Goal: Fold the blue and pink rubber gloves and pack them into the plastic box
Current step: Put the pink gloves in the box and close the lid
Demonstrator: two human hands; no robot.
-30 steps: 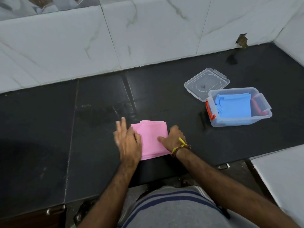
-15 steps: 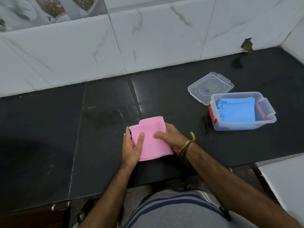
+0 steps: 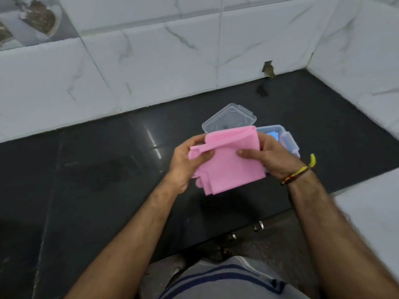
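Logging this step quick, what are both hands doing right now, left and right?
Left hand: closed, pinching the left edge of the folded pink gloves.
Right hand: closed, gripping the right edge of the same gloves, thumb on top.

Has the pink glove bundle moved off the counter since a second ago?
Yes. The folded pink gloves are lifted off the black counter, held in both hands, and carried right toward the plastic box.

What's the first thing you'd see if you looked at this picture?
The bright folded pink gloves, held up in the middle by the left hand and the right hand, each pinching one side. Just behind them on the black counter sits the clear plastic box with something blue inside, its lid lying beside it.
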